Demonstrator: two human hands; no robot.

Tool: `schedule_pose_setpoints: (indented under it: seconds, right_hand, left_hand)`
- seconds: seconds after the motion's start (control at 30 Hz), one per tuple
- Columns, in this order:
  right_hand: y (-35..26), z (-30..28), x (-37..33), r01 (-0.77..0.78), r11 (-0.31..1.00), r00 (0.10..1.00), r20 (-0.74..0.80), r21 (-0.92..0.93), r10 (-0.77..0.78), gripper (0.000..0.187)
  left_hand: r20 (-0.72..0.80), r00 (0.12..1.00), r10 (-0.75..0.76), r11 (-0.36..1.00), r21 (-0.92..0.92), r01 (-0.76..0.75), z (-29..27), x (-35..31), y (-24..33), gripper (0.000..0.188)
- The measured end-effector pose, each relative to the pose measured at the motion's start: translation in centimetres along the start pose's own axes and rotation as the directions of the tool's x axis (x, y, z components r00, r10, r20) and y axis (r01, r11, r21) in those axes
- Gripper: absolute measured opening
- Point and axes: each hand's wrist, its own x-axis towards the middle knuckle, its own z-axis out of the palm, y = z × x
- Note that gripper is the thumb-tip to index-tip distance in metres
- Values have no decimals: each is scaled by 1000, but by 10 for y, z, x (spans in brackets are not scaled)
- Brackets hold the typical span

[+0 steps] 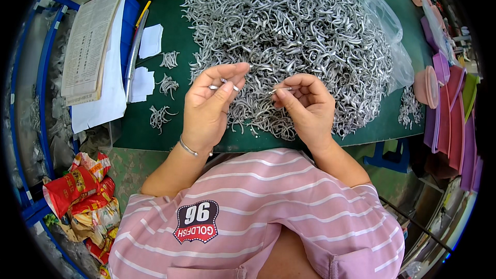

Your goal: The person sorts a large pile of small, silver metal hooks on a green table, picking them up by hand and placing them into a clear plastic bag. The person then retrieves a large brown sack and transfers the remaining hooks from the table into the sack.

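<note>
A big heap of small curved silver pieces (289, 26), metallic in look, covers the middle of the green table (178, 26). Over the heap's near edge, my left hand (206, 106) is closed on a few of these pieces, whose pale ends poke out by the thumb. My right hand (312, 111), to its right, pinches one thin silver piece (280, 90) between thumb and forefinger. The two hands are apart, with loose pieces lying beneath them. Three small bunches of the same pieces (160, 118) lie on the table left of my left hand.
Clear plastic bagging (385, 15) surrounds the heap's far and right edges. Papers (93, 46), a blue bin (127, 26) and a pen (147, 8) are at left. Another small pile (411, 108) lies by pink and purple trays (452, 108) at right. Red wrappers (77, 188) sit lower left.
</note>
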Motion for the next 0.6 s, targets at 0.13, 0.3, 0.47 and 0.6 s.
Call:
schedule_pose_setpoints:
  seconds: [0.13,0.3,0.47,0.6]
  right_hand:
    - [1,0,-3,58,998,998,28,-32,-57,20]
    - [4,2,-7,172,985,985,33,-12,-172,23]
    - [6,0,-8,193,981,980,41,7,-193,24]
    - [8,0,-9,166,985,985,62,-41,-163,26]
  left_hand:
    - [-1,997,-78,997,11,78,5,-2,3,34]
    - [58,996,-61,994,98,56,5,-5,-3,35]
    - [135,991,4,974,223,-35,8,-6,-3,32]
    - [216,976,-39,948,318,-32,3,-10,-6,27]
